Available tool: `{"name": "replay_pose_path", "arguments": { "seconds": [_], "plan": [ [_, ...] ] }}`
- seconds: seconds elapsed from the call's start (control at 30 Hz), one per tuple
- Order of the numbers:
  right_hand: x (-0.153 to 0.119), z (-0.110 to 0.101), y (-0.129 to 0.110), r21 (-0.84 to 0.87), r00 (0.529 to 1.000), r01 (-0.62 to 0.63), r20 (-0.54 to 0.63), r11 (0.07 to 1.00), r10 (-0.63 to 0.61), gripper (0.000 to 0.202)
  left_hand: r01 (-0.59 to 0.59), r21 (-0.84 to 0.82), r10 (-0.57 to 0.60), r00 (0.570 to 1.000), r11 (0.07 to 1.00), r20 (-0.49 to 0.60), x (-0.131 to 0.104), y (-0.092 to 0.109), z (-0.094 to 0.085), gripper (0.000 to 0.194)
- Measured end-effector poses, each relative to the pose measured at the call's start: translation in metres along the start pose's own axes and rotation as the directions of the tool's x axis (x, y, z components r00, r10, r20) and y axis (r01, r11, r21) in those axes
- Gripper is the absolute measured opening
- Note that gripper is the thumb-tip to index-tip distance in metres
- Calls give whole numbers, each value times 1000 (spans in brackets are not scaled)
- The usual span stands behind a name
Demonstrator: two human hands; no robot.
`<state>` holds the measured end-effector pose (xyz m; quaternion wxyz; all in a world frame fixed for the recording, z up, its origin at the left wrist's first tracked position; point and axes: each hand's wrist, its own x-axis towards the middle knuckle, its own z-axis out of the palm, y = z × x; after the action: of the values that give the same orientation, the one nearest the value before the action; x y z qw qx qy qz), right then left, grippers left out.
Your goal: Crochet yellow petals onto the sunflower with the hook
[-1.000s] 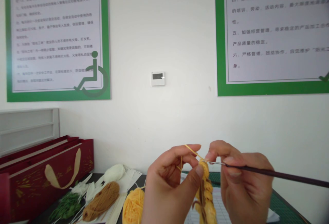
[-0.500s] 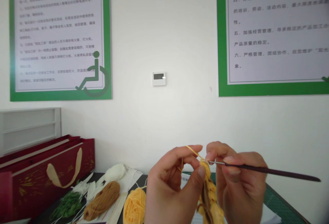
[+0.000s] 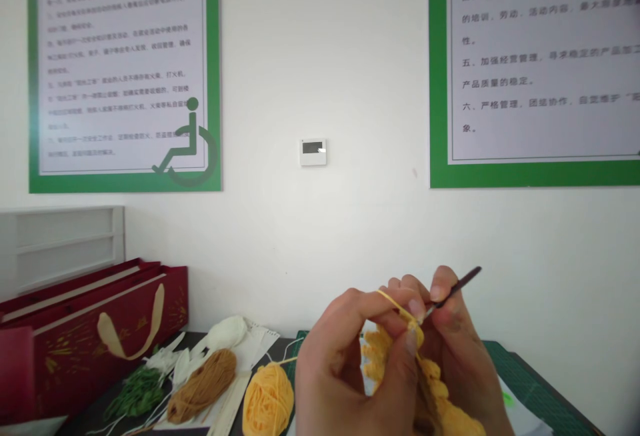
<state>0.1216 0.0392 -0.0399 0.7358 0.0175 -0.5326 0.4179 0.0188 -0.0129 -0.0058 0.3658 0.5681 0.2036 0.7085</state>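
Yellow crochet work [image 3: 443,399] with a brown part hangs between my hands at the lower right. My left hand [image 3: 350,356] pinches its top edge between thumb and fingers, and a yellow strand runs over the raised index finger. In my right hand [image 3: 457,329] is a dark-handled crochet hook [image 3: 463,283], its handle slanting up to the right. The hook's tip meets the yellow stitches beside my left fingertips. A ball of yellow yarn [image 3: 269,399] lies just left of my left hand, a strand leading from it toward that hand.
Brown yarn [image 3: 203,386], green yarn [image 3: 135,391] and white yarn [image 3: 226,333] lie on the dark table at the left, beside red gift bags [image 3: 100,343]. A green cutting mat [image 3: 530,383] and papers are under and right of my hands.
The hook has swung from nearly level to a steep upward slant as my right hand turned and came closer to my left. The crochet work has turned, showing more yellow on both sides.
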Motion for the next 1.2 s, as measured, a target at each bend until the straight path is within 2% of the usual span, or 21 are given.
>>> {"name": "replay_pose_path", "arguments": {
  "seconds": [0.17, 0.27, 0.37, 0.47, 0.53, 0.6, 0.67, 0.7, 0.73, 0.77, 0.83, 0.93, 1.1, 1.2],
  "plan": [
    [0, -4, -1, 11, 995, -85, 48, 996, 84, 19, -18, -30, 19, 1000, 999, 5, 0, 1, 3, 15],
    [-2, -4, -1, 5, 996, -69, 58, 998, 69, 16, -11, -65, 9, 999, 998, -41, -1, -1, 3, 20],
    [-2, -1, 2, -27, 999, 26, 47, 999, -25, 13, 25, -79, -34, 993, 997, -109, 0, -3, 0, 25],
    [-3, 0, 5, -157, 975, 219, 73, 963, -210, 8, 100, -167, -117, 988, 981, -96, 4, -5, -3, 29],
    [-4, 0, 5, -321, 924, 381, 91, 867, -372, 17, 163, -260, -182, 982, 952, -50, 7, -6, -3, 31],
    [-8, 0, 4, -505, 840, 511, 123, 696, -528, 28, 229, -329, -244, 970, 916, -3, 9, -6, -2, 32],
    [-12, 1, 0, -631, 766, 573, 184, 524, -616, 38, 283, -357, -287, 957, 890, 42, 9, -6, 1, 32],
    [-14, 2, -1, -667, 752, 575, 204, 474, -627, 40, 292, -355, -291, 955, 888, 56, 9, -6, 1, 33],
    [-16, 3, -3, -687, 755, 562, 198, 461, -626, 39, 282, -344, -280, 958, 896, 57, 9, -6, 2, 33],
    [-16, 4, -4, -691, 771, 535, 164, 486, -615, 36, 260, -328, -259, 965, 908, 47, 9, -6, 1, 33],
    [-16, 5, -7, -644, 822, 470, 69, 604, -565, 23, 228, -291, -230, 973, 929, 26, 9, -6, -1, 34],
    [-13, 4, -11, -498, 888, 403, 10, 768, -460, 9, 272, -260, -262, 962, 927, 72, 13, -5, -8, 35],
    [-11, -1, -22, -391, 942, 296, -33, 872, -334, 8, 373, -252, -325, 922, 893, 210, 21, -4, -21, 26],
    [-10, -2, -27, -288, 985, 146, -43, 946, -165, 13, 460, -260, -387, 876, 849, 287, 22, -3, -26, 26]
  ]
}}
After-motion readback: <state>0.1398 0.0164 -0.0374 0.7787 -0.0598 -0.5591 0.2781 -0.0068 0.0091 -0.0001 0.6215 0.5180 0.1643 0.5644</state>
